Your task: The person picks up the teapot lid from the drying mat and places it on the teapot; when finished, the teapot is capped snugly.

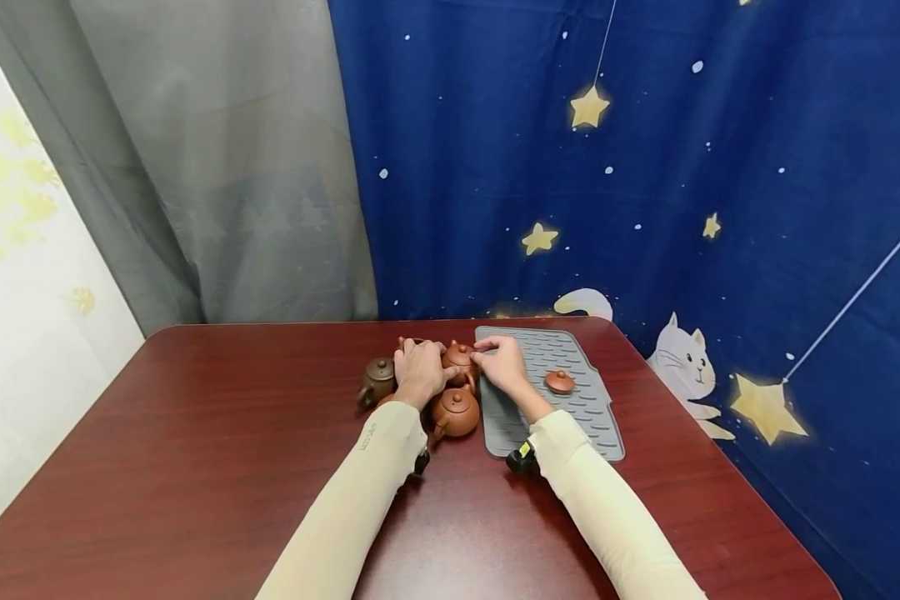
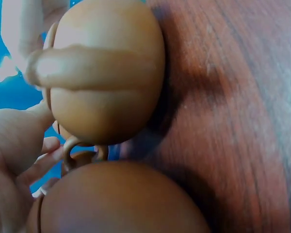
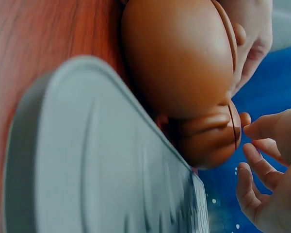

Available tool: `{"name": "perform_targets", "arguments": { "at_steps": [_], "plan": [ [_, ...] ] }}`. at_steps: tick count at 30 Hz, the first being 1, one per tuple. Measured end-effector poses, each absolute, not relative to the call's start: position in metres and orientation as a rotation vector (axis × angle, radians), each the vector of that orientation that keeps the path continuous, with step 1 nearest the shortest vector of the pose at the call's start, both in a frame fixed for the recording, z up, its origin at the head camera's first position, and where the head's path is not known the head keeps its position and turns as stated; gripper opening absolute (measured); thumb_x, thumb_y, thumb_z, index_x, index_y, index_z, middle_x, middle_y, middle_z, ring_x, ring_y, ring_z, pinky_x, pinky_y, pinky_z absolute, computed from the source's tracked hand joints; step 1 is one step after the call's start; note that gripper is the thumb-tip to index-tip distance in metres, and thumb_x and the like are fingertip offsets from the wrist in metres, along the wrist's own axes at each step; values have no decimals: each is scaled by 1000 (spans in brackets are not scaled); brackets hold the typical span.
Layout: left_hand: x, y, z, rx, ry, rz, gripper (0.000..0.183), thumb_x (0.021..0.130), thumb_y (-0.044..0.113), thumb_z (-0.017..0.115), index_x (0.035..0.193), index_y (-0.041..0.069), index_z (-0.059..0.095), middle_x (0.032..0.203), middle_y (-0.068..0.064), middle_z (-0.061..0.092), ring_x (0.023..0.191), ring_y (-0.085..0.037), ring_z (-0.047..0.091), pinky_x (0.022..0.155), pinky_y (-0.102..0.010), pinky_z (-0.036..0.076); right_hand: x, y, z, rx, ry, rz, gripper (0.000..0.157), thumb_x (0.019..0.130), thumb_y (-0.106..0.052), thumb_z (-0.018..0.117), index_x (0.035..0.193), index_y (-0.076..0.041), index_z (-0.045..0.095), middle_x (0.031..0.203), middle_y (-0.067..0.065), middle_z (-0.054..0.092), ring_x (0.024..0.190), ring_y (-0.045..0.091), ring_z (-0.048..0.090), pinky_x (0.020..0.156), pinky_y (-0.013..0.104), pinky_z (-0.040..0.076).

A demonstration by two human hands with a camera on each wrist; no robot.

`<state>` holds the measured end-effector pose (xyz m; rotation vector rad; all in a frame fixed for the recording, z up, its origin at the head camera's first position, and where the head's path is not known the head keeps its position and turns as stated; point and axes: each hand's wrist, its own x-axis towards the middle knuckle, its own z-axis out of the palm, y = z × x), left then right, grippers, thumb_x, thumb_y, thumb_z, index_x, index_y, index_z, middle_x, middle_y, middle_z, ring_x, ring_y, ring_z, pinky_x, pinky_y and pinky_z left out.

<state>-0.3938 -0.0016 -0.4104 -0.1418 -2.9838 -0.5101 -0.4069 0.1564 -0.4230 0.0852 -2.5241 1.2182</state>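
Observation:
Reddish-brown clay teapots stand close together on the table. My left hand reaches over them, its thumb stretched against the left side of the back teapot; its other fingertips are partly hidden. My right hand is at that teapot's right, fingers loosely bent. In the right wrist view, a fingertip is right by the lid knob; contact is unclear. Nearer stands a round lidded teapot, its spout toward the front left. A dark brown teapot sits left of my left hand, with more reddish clay partly hidden beneath it.
A grey ribbed mat lies on the right part of the table, close beside the teapots. One loose reddish lid rests on it. The dark red table ends at curtains along the back, grey and starry blue.

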Motion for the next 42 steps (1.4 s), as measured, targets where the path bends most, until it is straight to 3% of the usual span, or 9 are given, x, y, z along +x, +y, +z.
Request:
{"name": "perform_targets", "arguments": {
  "at_steps": [12, 21, 33, 42],
  "plan": [
    [-399, -20, -398, -146, -2943, -542, 51, 90, 41, 71, 136, 20, 61, 135, -2, 60, 117, -30, 44, 96, -46, 34, -387, 198, -416, 50, -2545, 1080, 13, 85, -18, 76, 96, -11, 78, 93, 3, 74, 85, 20, 65, 78, 38, 49],
    [-400, -41, -399, -34, -2955, -551, 55, 87, 44, 73, 134, 17, 61, 127, -7, 62, 116, -34, 46, 99, -51, 30, -377, 230, -418, -17, -2576, 1043, 19, 86, -21, 75, 101, -11, 77, 99, 5, 73, 80, 21, 65, 75, 41, 49],
    [-401, -59, -402, 26, -2996, -592, 60, 85, 50, 74, 135, 19, 62, 126, -8, 65, 115, -33, 52, 100, -54, 27, -367, 267, -422, -80, -2603, 1020, 26, 86, -20, 74, 106, -4, 76, 107, 12, 73, 108, 32, 63, 93, 48, 47],
    [-402, -68, -409, 44, -2985, -662, 60, 86, 50, 74, 138, 23, 60, 129, -7, 64, 115, -34, 54, 100, -55, 26, -363, 286, -423, -139, -2644, 1057, 34, 88, -22, 71, 116, -4, 73, 120, 15, 69, 121, 36, 55, 98, 50, 45]
  ]
}}
